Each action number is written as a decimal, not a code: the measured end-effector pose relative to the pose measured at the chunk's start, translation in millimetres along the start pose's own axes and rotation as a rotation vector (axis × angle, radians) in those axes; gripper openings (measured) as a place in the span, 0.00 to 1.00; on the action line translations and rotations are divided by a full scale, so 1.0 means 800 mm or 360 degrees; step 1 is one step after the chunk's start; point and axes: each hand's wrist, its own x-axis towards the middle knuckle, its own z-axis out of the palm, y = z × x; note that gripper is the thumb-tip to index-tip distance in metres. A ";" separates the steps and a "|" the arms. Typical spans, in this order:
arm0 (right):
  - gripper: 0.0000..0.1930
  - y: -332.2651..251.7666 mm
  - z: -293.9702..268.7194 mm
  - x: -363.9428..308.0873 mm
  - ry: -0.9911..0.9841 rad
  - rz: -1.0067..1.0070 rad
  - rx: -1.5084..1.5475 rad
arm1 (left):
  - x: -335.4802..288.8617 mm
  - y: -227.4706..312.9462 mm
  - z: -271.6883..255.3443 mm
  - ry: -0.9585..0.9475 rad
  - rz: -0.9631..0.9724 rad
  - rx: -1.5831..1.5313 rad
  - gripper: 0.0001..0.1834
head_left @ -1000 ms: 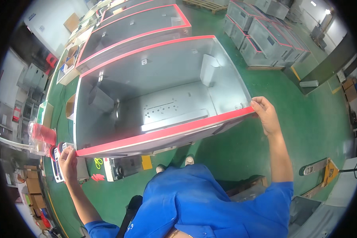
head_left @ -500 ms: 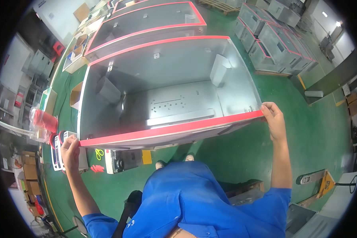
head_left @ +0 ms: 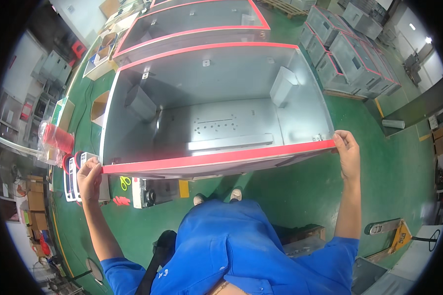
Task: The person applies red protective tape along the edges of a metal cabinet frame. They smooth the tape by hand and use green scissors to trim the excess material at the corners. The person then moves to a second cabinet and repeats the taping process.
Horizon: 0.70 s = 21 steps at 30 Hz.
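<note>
In front of me stands a large open-topped grey metal cabinet [head_left: 209, 110]. A red adhesive-looking strip [head_left: 221, 158] runs along its near rim, from corner to corner. My left hand [head_left: 89, 178] pinches the strip's left end at the near left corner. At the near right corner, my right hand [head_left: 347, 153] has thumb and fingers closed on the other end, some fingertips hidden behind the rim. The far rim also carries red, while the left and right rims look bare. Inside are small brackets, a perforated plate and a long pale bar.
Behind stands another red-rimmed cabinet [head_left: 194, 24]. More cabinets [head_left: 352, 49] are stacked at the far right. To the left are a red roll in plastic [head_left: 59, 137], yellow-green scissors [head_left: 125, 183] and red gloves [head_left: 121, 201]. A pallet jack [head_left: 398, 236] is at the lower right.
The view has shifted slightly, so the cabinet sits a little further right in the picture. Both hands stay closed at the two ends of the red strip.
</note>
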 end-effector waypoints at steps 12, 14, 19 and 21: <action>0.09 -0.015 0.036 -0.023 0.0595 -0.1024 -0.0543 | 0.003 -0.007 -0.003 -0.0002 0.0072 0.0036 0.06; 0.11 -0.020 0.049 -0.033 0.0564 -0.1339 -0.0758 | 0.008 -0.016 -0.017 -0.0053 0.0087 0.0031 0.05; 0.14 -0.024 0.085 -0.048 0.0267 -0.1732 -0.1037 | 0.009 -0.015 -0.012 -0.0080 0.0119 0.0013 0.05; 0.15 -0.025 0.103 -0.051 0.0182 -0.1748 -0.1070 | 0.006 -0.012 -0.013 -0.0104 0.0127 0.0005 0.05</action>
